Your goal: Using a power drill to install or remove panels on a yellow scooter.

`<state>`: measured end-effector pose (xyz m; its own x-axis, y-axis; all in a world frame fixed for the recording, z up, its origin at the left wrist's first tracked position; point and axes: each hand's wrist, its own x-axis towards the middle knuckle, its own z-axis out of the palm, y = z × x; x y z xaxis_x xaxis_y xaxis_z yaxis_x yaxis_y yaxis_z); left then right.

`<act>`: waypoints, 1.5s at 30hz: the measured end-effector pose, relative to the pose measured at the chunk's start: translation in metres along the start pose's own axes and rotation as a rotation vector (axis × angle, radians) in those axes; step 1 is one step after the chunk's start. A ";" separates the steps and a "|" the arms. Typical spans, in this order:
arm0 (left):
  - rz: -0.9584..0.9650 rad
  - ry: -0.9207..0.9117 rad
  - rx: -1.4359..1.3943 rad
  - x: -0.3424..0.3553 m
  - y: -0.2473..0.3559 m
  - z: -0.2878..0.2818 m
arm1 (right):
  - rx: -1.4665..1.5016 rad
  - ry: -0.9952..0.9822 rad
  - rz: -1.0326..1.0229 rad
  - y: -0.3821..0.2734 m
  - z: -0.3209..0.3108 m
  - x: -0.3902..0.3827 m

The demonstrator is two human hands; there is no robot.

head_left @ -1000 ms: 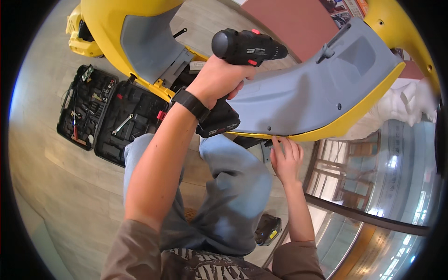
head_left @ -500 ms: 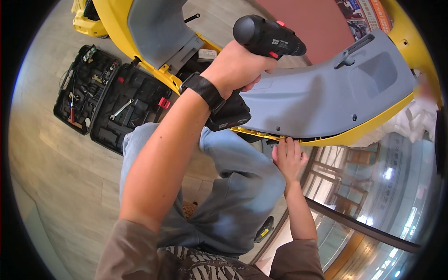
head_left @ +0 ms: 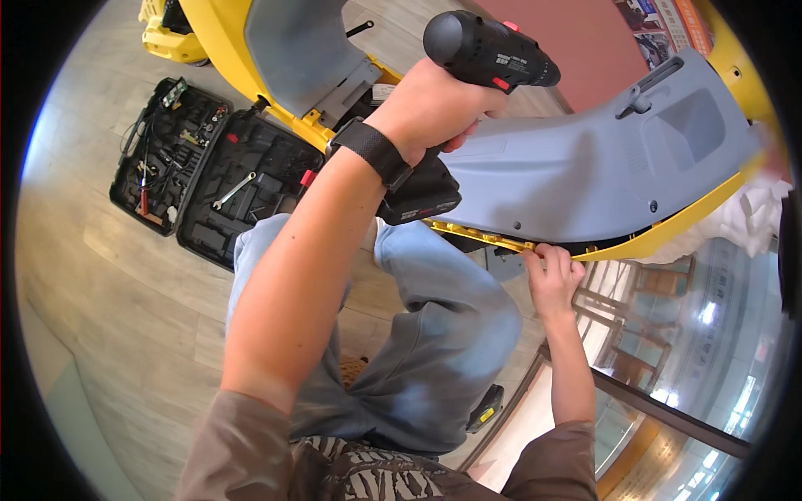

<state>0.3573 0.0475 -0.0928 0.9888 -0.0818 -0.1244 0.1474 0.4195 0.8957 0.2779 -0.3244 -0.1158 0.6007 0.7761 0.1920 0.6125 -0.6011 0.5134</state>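
My left hand (head_left: 426,104) is closed round the grip of a black cordless drill (head_left: 480,58), held over the scooter at upper centre; a black watch is on that wrist. The scooter's grey floorboard (head_left: 539,175) lies beneath the drill, bordered by yellow trim (head_left: 484,238). My right hand (head_left: 553,280) has its fingers curled over the trim's lower edge at right of centre, where a dark gap with yellow tabs shows below the grey panel. The drill's bit end points right, and its battery base hangs below my left wrist.
An open black tool case (head_left: 205,230) with a wrench (head_left: 234,189) lies on the left floor. A yellow machine (head_left: 167,46) stands at upper left. A white crumpled or sculpted object (head_left: 731,217) and a glass surface (head_left: 693,317) are at right, a reddish surface (head_left: 543,42) behind.
The gap between grey panel and yellow trim has widened under my right hand's fingers. My left hand and drill appear higher and further right, partly from the view shifting.
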 end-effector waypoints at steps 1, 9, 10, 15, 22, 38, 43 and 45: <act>0.005 0.007 -0.003 -0.001 0.001 0.000 | 0.009 0.016 0.009 -0.001 0.000 0.000; -0.045 0.035 0.123 -0.006 0.003 -0.018 | 0.061 -0.020 -0.080 0.007 -0.016 0.001; -0.036 0.040 0.128 -0.006 0.003 -0.020 | 0.084 -0.020 -0.101 0.010 -0.018 0.002; -0.036 0.090 0.110 -0.004 0.005 -0.024 | 0.110 -0.076 -0.104 0.012 -0.023 0.008; -0.129 0.065 0.163 -0.010 0.005 -0.023 | 0.093 -0.174 -0.020 -0.003 -0.022 0.013; -0.126 0.143 0.110 -0.009 0.001 -0.010 | 1.599 0.305 1.781 -0.141 0.100 0.007; -0.188 0.158 0.097 -0.007 -0.002 -0.013 | 1.580 0.569 1.567 -0.156 0.147 0.026; -0.192 0.162 0.128 -0.006 -0.002 -0.016 | 1.390 0.531 1.463 -0.157 0.148 0.021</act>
<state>0.3511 0.0613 -0.1006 0.9350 0.0014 -0.3546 0.3387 0.2921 0.8944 0.2706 -0.2418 -0.3166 0.8746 -0.4785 0.0774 -0.0225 -0.1995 -0.9796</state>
